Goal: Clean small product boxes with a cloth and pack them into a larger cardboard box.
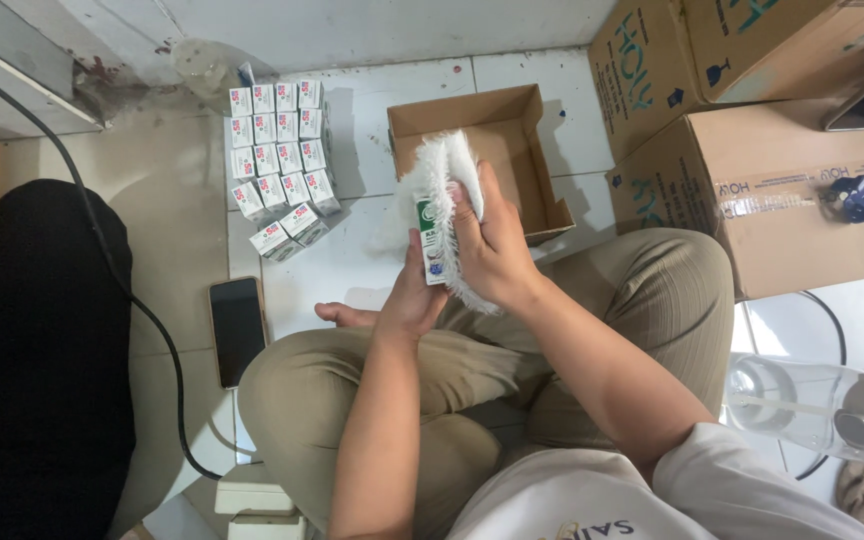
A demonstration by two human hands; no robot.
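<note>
Left hand (410,295) closed around small green-white box (431,240), upright over lap so it can be wrapped. Right hand (492,245) clasps white fluffy sheet (442,175) against it. Open cardboard box (527,190) just beyond; small boxes (280,150) stacked far left on floor (352,255); phone (238,328) near left.

Small white cartons with red-blue labels (280,150) standing in rows on floor; open brown cardboard tray (482,150) beside; green-white slim box (430,240) resting in hands; dark-screened phone (238,330) lying left.
</note>
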